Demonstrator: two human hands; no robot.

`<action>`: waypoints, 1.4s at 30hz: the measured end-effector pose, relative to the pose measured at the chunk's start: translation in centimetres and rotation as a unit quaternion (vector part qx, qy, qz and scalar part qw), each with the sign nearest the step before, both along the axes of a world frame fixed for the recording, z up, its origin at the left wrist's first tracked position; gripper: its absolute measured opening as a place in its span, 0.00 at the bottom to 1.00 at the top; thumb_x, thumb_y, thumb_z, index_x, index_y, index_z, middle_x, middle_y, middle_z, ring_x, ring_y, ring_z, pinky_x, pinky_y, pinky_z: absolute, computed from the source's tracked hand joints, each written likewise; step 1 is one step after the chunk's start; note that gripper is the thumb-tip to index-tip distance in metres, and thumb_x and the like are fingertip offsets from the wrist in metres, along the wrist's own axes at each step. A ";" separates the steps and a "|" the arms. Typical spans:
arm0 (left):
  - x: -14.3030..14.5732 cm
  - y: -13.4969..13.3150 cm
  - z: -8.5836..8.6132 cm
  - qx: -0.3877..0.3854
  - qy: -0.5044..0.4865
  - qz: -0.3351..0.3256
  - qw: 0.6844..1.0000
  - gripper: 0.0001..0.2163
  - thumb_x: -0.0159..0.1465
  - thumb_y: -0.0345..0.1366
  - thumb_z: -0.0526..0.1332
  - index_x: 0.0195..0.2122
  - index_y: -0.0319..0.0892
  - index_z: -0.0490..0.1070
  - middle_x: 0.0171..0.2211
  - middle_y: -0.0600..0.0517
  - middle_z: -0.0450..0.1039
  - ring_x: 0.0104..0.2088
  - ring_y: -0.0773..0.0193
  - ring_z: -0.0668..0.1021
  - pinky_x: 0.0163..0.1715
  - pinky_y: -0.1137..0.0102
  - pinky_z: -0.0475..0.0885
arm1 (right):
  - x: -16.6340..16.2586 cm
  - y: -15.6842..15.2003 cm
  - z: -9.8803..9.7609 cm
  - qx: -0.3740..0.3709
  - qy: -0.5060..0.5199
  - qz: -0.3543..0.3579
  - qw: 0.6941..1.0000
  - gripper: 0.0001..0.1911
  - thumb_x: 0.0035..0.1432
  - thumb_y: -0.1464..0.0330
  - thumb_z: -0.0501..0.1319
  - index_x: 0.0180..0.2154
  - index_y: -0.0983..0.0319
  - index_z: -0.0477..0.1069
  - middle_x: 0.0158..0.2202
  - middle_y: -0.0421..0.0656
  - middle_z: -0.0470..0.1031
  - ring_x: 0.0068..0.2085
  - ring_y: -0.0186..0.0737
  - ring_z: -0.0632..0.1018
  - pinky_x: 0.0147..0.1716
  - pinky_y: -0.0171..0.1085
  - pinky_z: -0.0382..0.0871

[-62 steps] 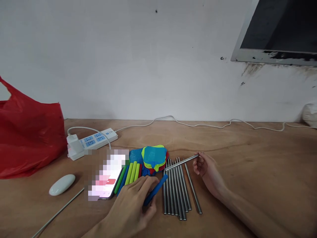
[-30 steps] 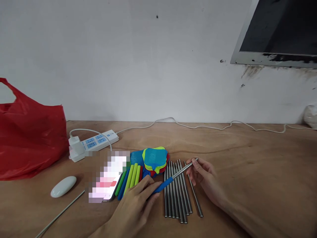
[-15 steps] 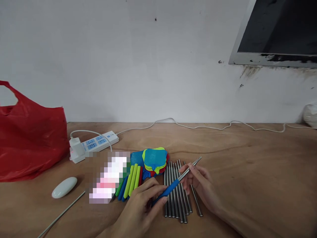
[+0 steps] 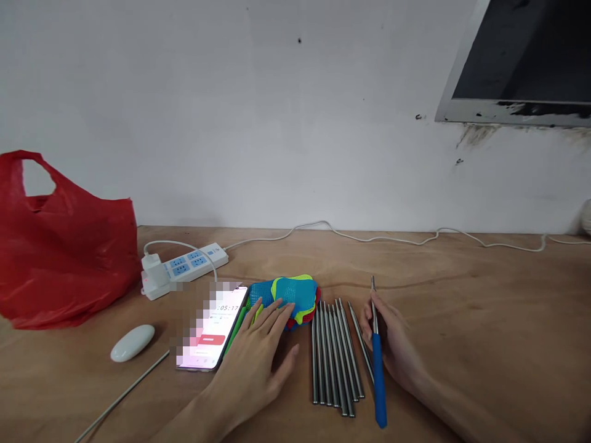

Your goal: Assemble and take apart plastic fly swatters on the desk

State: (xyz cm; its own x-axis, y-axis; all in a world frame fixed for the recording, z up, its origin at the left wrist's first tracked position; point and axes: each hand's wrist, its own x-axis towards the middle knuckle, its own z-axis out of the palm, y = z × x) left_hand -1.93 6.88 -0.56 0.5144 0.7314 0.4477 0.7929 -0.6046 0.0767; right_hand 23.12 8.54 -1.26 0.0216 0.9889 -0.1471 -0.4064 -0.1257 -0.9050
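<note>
My right hand (image 4: pixel 392 338) pinches the steel part of a metal rod with a blue handle (image 4: pixel 378 381), which points down toward me. Left of it lies a row of bare steel rods (image 4: pixel 333 354), with one more steel rod (image 4: pixel 357 326) partly behind my right hand. My left hand (image 4: pixel 258 354) is open and holds nothing, spread over coloured handles. Only parts of a green handle (image 4: pixel 236 329) and yellow-green ones show around it. Its fingertips reach the stacked plastic mesh fly swatter heads (image 4: pixel 295 294) in blue, yellow-green and red.
A lit phone (image 4: pixel 215 332), partly blurred out, lies left of my left hand. Further left are a white oval object (image 4: pixel 133 343), a power strip (image 4: pixel 198 261) and a red plastic bag (image 4: pixel 69 252). A white cable (image 4: pixel 383 237) runs along the wall.
My left hand has let go of the blue handle and moved left over the coloured handles. My right hand has turned the rod nearly upright in view and shifted slightly right.
</note>
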 end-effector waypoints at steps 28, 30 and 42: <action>-1.0 1.5 -1.2 0.035 -0.016 0.017 0.999 0.26 0.64 0.28 0.54 0.64 0.41 0.57 0.59 0.42 0.70 0.61 0.47 0.70 0.58 0.47 0.67 | 0.2 0.0 0.4 -0.012 -0.017 0.012 1.000 0.25 0.52 0.45 0.65 0.24 0.59 0.66 0.14 0.35 0.62 0.18 0.31 0.58 0.16 0.30 0.51; -0.9 1.5 -1.3 0.025 -0.033 0.022 0.999 0.23 0.66 0.29 0.54 0.63 0.42 0.59 0.56 0.42 0.73 0.58 0.48 0.73 0.56 0.48 0.70 | 0.2 -0.1 0.5 -0.013 -0.018 0.015 1.000 0.25 0.53 0.45 0.64 0.24 0.59 0.66 0.15 0.35 0.62 0.18 0.31 0.59 0.16 0.30 0.51; -1.0 2.4 -1.7 0.048 0.007 0.033 0.998 0.22 0.66 0.27 0.53 0.61 0.40 0.65 0.58 0.43 0.72 0.60 0.47 0.72 0.57 0.46 0.68 | 0.3 -0.1 0.3 -0.007 -0.029 0.026 0.999 0.24 0.55 0.46 0.63 0.24 0.59 0.67 0.15 0.35 0.63 0.19 0.31 0.59 0.17 0.31 0.51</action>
State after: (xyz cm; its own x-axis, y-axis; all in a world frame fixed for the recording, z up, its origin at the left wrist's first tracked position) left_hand -2.95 9.23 -2.21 0.4732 0.7179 0.5106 0.8316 -0.5553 0.0100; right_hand 23.41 8.43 -0.97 -0.0211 0.9866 -0.1618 -0.3459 -0.1590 -0.9247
